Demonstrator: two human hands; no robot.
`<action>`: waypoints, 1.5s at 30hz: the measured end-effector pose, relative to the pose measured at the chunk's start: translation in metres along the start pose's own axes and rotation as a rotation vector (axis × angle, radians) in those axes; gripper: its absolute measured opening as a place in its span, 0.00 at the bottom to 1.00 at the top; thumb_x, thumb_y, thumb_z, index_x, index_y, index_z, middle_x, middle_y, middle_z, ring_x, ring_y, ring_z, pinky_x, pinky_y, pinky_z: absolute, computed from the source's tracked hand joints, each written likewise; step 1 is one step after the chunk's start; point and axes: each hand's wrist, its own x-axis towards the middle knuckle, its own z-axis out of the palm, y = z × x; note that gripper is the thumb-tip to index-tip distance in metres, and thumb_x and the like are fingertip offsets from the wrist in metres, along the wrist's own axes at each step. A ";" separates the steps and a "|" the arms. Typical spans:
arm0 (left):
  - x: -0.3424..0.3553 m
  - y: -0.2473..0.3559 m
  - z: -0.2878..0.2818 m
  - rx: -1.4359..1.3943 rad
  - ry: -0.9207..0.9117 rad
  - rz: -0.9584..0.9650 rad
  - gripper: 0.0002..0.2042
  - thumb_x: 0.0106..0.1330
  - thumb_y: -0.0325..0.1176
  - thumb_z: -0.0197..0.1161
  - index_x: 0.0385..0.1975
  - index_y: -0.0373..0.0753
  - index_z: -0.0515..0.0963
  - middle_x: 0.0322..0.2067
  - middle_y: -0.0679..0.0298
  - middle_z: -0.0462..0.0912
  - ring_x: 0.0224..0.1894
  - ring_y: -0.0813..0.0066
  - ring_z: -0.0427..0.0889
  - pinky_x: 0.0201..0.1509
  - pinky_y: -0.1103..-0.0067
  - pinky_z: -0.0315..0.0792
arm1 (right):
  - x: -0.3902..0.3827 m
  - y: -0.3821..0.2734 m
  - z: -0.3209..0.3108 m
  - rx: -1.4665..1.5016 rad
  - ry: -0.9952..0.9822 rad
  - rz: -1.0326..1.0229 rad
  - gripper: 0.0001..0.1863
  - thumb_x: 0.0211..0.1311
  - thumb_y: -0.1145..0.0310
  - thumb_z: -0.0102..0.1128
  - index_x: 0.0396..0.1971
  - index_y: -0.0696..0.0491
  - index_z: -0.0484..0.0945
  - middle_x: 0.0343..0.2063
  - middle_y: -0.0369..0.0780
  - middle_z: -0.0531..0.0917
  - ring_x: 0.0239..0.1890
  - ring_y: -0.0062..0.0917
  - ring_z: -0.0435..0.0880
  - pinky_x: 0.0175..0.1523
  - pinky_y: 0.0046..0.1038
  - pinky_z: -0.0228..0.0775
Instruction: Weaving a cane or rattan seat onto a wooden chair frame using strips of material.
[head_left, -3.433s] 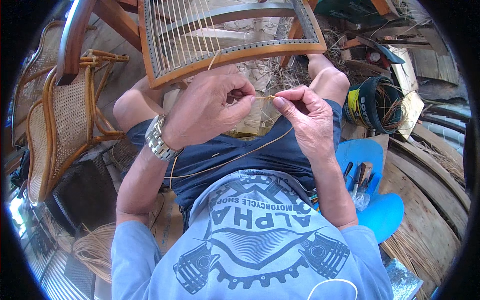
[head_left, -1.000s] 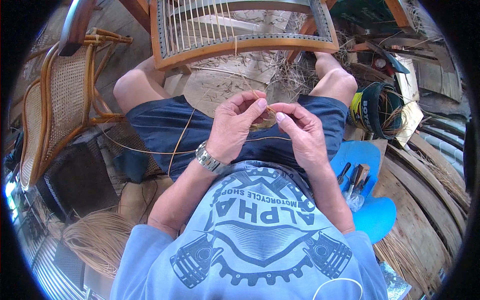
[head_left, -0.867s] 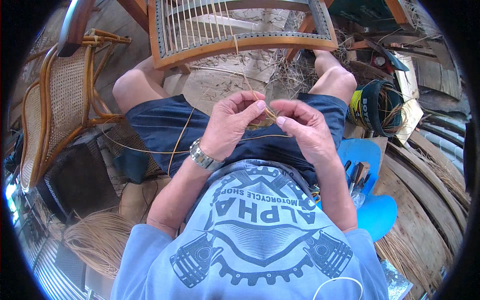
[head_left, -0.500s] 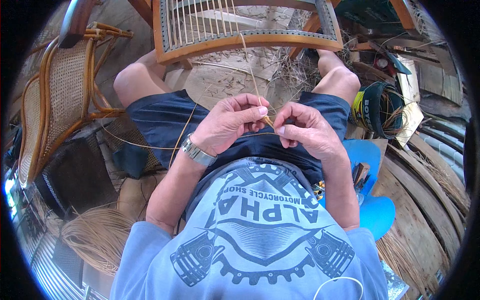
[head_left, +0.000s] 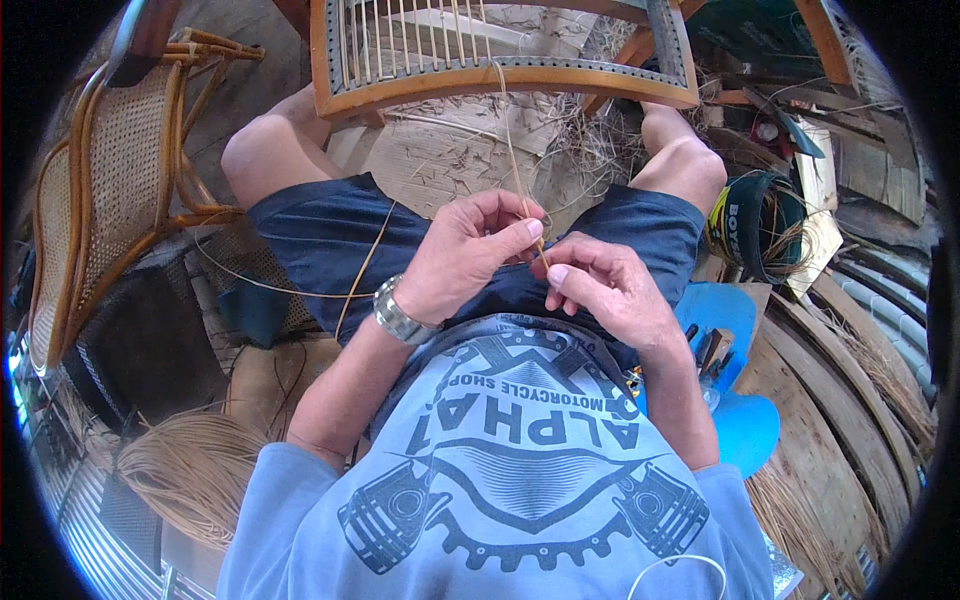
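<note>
A thin cane strand runs from the near rail of a wooden chair frame down to my hands over my lap. My left hand, with a metal watch on the wrist, pinches it between thumb and forefinger. Just below and to the right, my right hand is closed with thumb and fingertips on the same strand, close to the left fingertips. Pale cane lengths are strung across the frame's opening on its left part, and small holes line the rails. Another piece of cane lies over my left thigh.
A rattan chair with woven cane panels lies at the left. A bundle of cane sits at the lower left. On the right are a dark bucket with coiled cane, a blue plastic seat with tools and curved wooden boards.
My hands have come slightly lower, the right one now beneath the left fingertips. The strand piece between them points more downward. The whole view has shifted a little.
</note>
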 end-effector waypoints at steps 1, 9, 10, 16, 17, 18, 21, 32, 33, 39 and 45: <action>-0.001 -0.002 0.002 -0.003 0.001 -0.002 0.10 0.68 0.30 0.64 0.45 0.35 0.79 0.34 0.68 0.81 0.34 0.84 0.79 0.41 0.85 0.74 | 0.000 0.001 0.002 0.019 0.002 0.003 0.10 0.66 0.67 0.61 0.38 0.59 0.80 0.27 0.32 0.80 0.30 0.13 0.78 0.35 0.17 0.70; -0.019 -0.003 0.013 -0.370 0.157 -0.059 0.11 0.69 0.32 0.62 0.48 0.35 0.76 0.36 0.65 0.81 0.38 0.81 0.79 0.46 0.81 0.75 | 0.008 0.010 0.007 0.088 0.026 0.020 0.11 0.67 0.63 0.61 0.36 0.57 0.80 0.26 0.30 0.78 0.28 0.11 0.73 0.35 0.16 0.67; -0.021 -0.005 0.014 -0.376 0.155 -0.067 0.11 0.69 0.32 0.62 0.48 0.35 0.76 0.36 0.65 0.81 0.38 0.81 0.79 0.46 0.81 0.75 | 0.008 0.011 0.006 0.118 0.012 0.023 0.11 0.67 0.63 0.62 0.36 0.56 0.80 0.26 0.30 0.78 0.29 0.11 0.73 0.35 0.16 0.67; -0.023 -0.016 0.011 -0.480 0.038 -0.091 0.08 0.70 0.31 0.61 0.44 0.37 0.77 0.39 0.64 0.81 0.41 0.77 0.80 0.49 0.79 0.73 | 0.006 0.017 0.004 0.274 -0.063 0.011 0.11 0.66 0.62 0.62 0.35 0.55 0.80 0.28 0.30 0.79 0.31 0.11 0.73 0.39 0.16 0.67; -0.023 -0.018 0.011 -0.499 0.046 -0.107 0.07 0.69 0.31 0.61 0.43 0.37 0.77 0.39 0.64 0.81 0.41 0.77 0.79 0.48 0.79 0.73 | 0.007 0.018 0.003 0.339 -0.074 0.023 0.11 0.66 0.62 0.62 0.35 0.55 0.80 0.29 0.30 0.79 0.31 0.11 0.73 0.40 0.16 0.67; -0.023 -0.018 0.011 -0.515 0.057 -0.138 0.06 0.69 0.31 0.61 0.41 0.38 0.77 0.40 0.64 0.81 0.41 0.77 0.78 0.48 0.79 0.72 | 0.007 0.020 0.002 0.347 -0.079 0.021 0.11 0.66 0.62 0.62 0.35 0.55 0.80 0.29 0.30 0.79 0.31 0.11 0.73 0.40 0.16 0.67; -0.023 -0.019 0.012 -0.497 0.093 -0.155 0.05 0.69 0.30 0.61 0.41 0.38 0.77 0.41 0.63 0.82 0.39 0.78 0.77 0.47 0.80 0.71 | 0.008 0.024 0.001 0.501 -0.102 0.097 0.10 0.65 0.62 0.63 0.34 0.55 0.80 0.29 0.31 0.79 0.32 0.13 0.75 0.42 0.16 0.68; -0.015 -0.027 0.022 -0.330 0.183 -0.034 0.05 0.68 0.27 0.63 0.40 0.38 0.77 0.39 0.63 0.83 0.41 0.78 0.79 0.49 0.79 0.72 | 0.001 0.023 -0.002 0.490 0.045 0.120 0.14 0.67 0.60 0.61 0.35 0.58 0.79 0.32 0.36 0.82 0.34 0.16 0.79 0.43 0.19 0.73; -0.014 -0.028 0.023 -0.351 0.156 -0.042 0.05 0.68 0.27 0.63 0.40 0.38 0.77 0.39 0.63 0.83 0.42 0.77 0.79 0.49 0.79 0.72 | 0.001 0.023 -0.001 0.487 0.038 0.118 0.14 0.67 0.60 0.61 0.35 0.58 0.79 0.32 0.36 0.82 0.34 0.16 0.79 0.43 0.19 0.73; -0.009 -0.031 0.027 -0.406 0.167 -0.032 0.05 0.69 0.29 0.61 0.41 0.38 0.76 0.42 0.60 0.83 0.42 0.76 0.80 0.47 0.78 0.75 | 0.002 0.028 0.011 0.170 0.151 -0.115 0.09 0.70 0.68 0.56 0.36 0.59 0.79 0.29 0.32 0.80 0.32 0.12 0.76 0.39 0.17 0.70; -0.017 -0.038 0.026 -0.395 0.194 0.038 0.05 0.72 0.30 0.57 0.42 0.37 0.74 0.40 0.60 0.82 0.39 0.76 0.80 0.45 0.79 0.76 | 0.000 0.035 0.018 -0.046 0.185 -0.203 0.03 0.67 0.73 0.58 0.35 0.57 0.78 0.26 0.34 0.79 0.28 0.16 0.75 0.35 0.21 0.68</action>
